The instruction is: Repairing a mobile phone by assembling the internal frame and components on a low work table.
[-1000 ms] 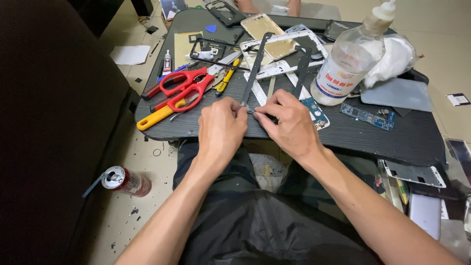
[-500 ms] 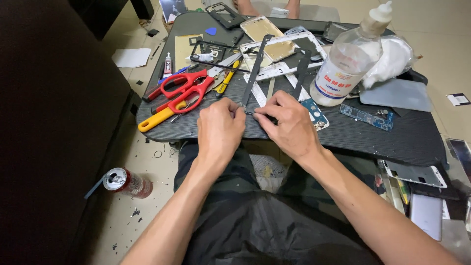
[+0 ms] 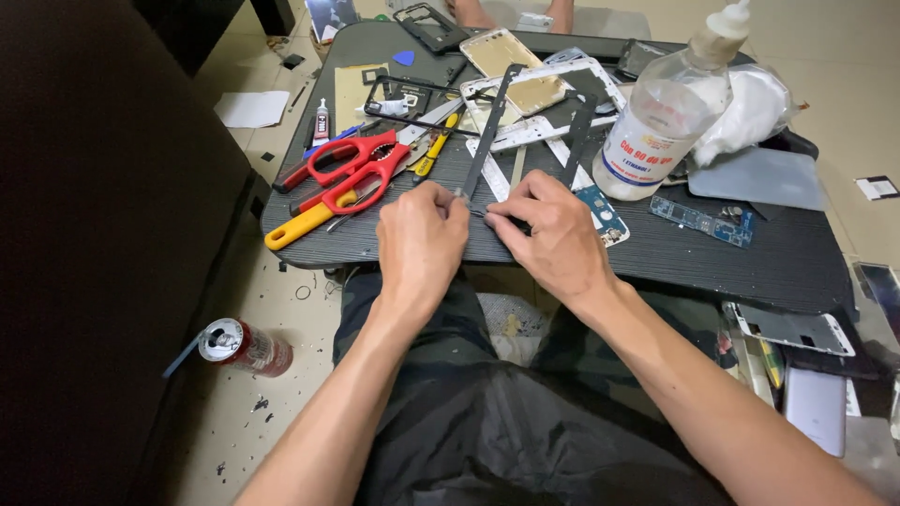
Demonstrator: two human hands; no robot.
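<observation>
Two hands (image 3: 487,234) pinching frame (image 3: 525,141) (dark), table (image 3: 750,262)

Red scissors (image 3: 352,169), clear plastic bottle (image 3: 661,117), blue circuit board (image 3: 703,220), floor can (image 3: 246,347)

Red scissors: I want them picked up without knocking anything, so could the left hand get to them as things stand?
Probably yes: the red scissors lie uncovered just beside the left hand, though it is pinching a thin frame strip.
</observation>
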